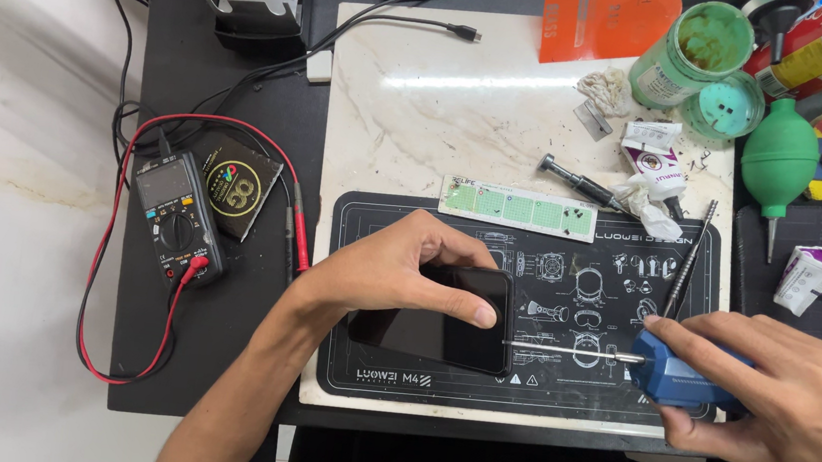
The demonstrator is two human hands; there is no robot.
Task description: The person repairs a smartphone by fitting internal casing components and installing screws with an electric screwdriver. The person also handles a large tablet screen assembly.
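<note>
A black smartphone (437, 329) lies on a black work mat (557, 386). My left hand (392, 269) rests over the phone and holds it down, thumb on its glass. My right hand (782, 392) grips a blue-handled screwdriver (684, 373). The thin metal shaft of the screwdriver points left, and its tip touches the phone's right edge. Metal tweezers (689, 263) lie on the mat just above my right hand.
A marble slab (421, 122) lies under the mat. A multimeter (171, 218) with red leads sits at left. At the back right are a small green parts strip (519, 208), a dark tool (581, 184), glue tubes (658, 164), green jars (695, 47) and a green air blower (780, 156).
</note>
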